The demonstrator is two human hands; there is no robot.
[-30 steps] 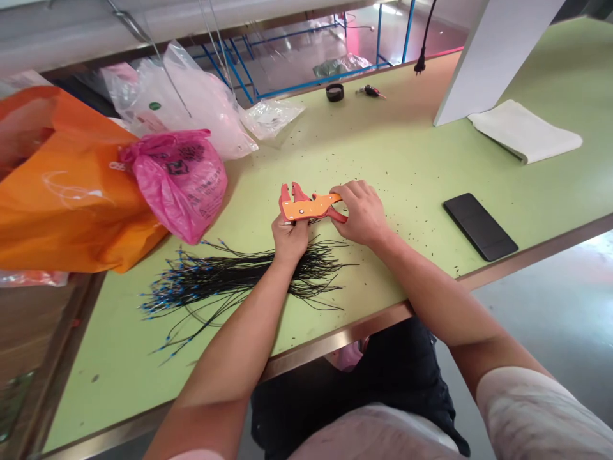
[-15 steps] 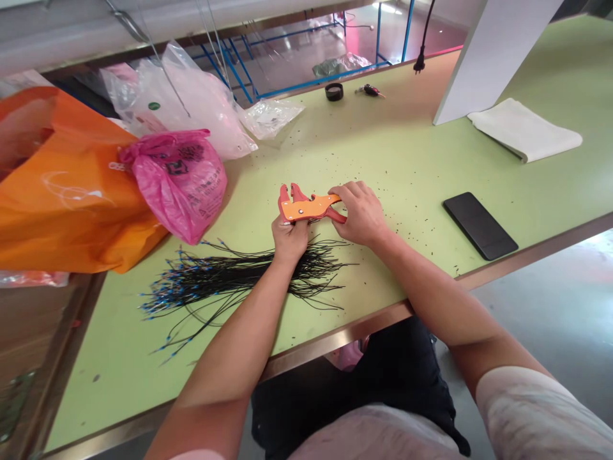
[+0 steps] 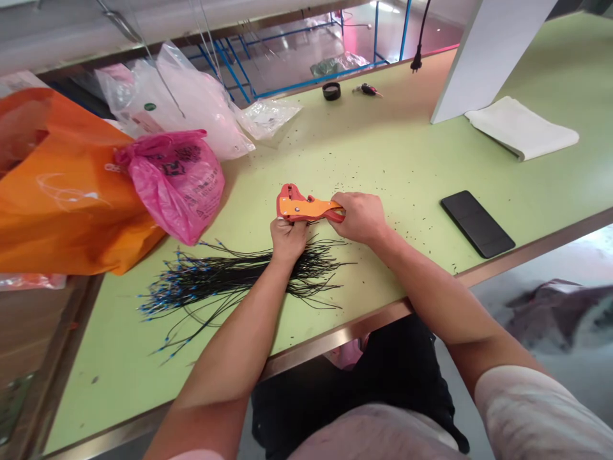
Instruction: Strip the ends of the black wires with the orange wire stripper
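Note:
My right hand (image 3: 360, 216) is wrapped round the handles of an orange and red wire stripper (image 3: 306, 208), which points left above the table. Its jaws are closed and its handles are squeezed together. Just below the jaws is my left hand (image 3: 288, 241), fingers closed, with short dark wire ends showing beside it. What lies between its fingertips is mostly hidden behind the tool. Under my left wrist a bundle of thin black wires (image 3: 230, 271) lies across the table, with blue tips at its left end.
An orange bag (image 3: 71, 198), a pink plastic bag (image 3: 179, 182) and clear plastic bags (image 3: 191, 108) crowd the left. A black phone (image 3: 477, 223) and a folded white sheet (image 3: 522, 128) lie to the right. At the back are a black ring (image 3: 331, 91) and keys (image 3: 368, 90). Dark scraps dot the green tabletop (image 3: 407, 160).
The wire stripper's jaws have closed and my right hand has squeezed its handles together. My left hand stays below the jaws. A blurred dark shape has appeared at the right, beyond the table edge.

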